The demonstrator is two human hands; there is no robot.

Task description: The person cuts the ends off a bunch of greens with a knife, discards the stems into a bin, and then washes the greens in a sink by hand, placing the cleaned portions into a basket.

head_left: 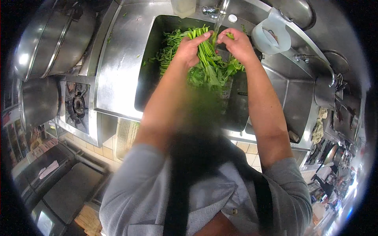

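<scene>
My left hand [189,50] is closed around a bunch of long-stemmed leafy greens [210,70], with the thumb lying across the pale green stems. Leaves spread out beyond and below that hand, over the dark sink basin [149,88]. Close by on the right, my right hand [238,46] is closed in a pinch, and a short bit of green stem shows at its fingertips. Water runs from the faucet [224,7] between the two hands, onto or right beside the stems. A blurred patch hides the lower part of the basin.
A second sink basin [301,100] adjoins on the right. A translucent plastic pitcher [271,33] stands at the back right, near another tap [303,58]. Steel counter [118,70] and a gas burner [78,103] lie left. A cream basket [125,137] sits below the counter edge.
</scene>
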